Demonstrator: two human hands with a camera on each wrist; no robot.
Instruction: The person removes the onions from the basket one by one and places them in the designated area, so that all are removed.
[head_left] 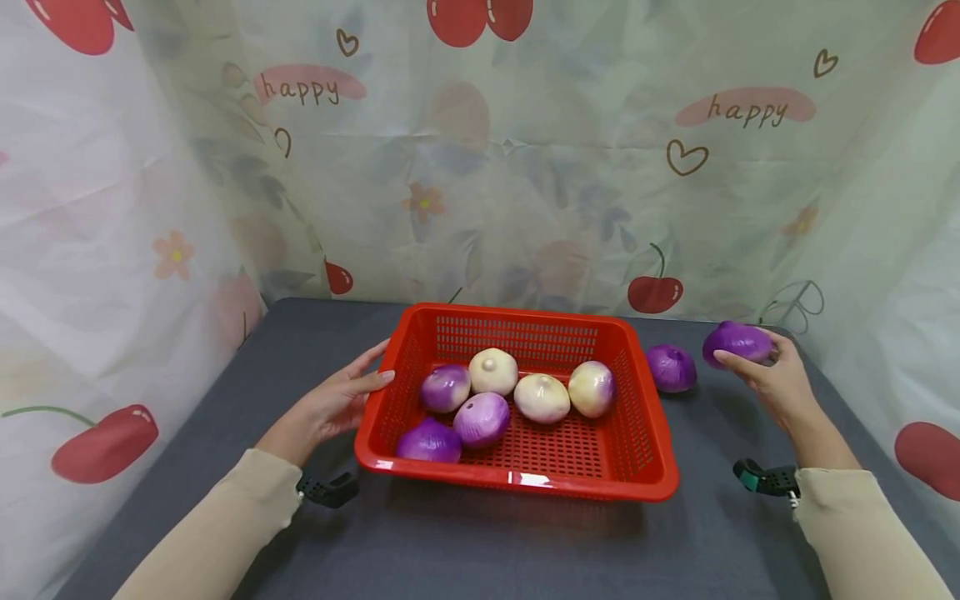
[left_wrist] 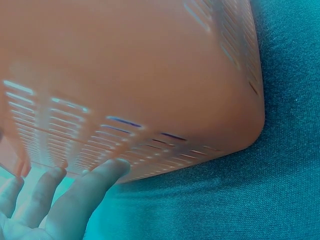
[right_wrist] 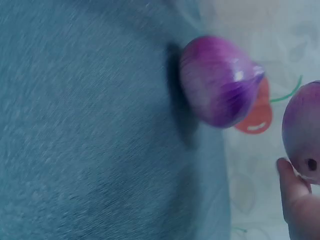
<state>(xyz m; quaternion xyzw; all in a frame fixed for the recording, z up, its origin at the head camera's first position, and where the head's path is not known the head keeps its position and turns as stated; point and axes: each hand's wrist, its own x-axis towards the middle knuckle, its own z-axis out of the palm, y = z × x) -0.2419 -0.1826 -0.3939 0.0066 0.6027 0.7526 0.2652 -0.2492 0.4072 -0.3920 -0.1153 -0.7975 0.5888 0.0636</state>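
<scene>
My right hand (head_left: 783, 379) pinches a purple model onion (head_left: 735, 343) between thumb and fingers, raised above the table's right side. A dark hole shows in this onion (right_wrist: 302, 132) in the right wrist view. Just left of it, another purple onion (head_left: 671, 368) sits beside a red slotted basket (head_left: 517, 483). At the basket's left side my left hand (head_left: 337, 400) has its thumb at the rim. In the left wrist view its fingers (left_wrist: 87, 197) are extended, fingertips against the slotted outer wall. Inside the basket lie purple onions (head_left: 482, 419) and whitish ones (head_left: 542, 398), several in all.
A dark grey cloth (head_left: 480, 550) covers the table under the basket. Printed curtains (head_left: 510, 208) close off the back and both sides. Black straps (head_left: 327, 490) circle both wrists at the beige sleeves.
</scene>
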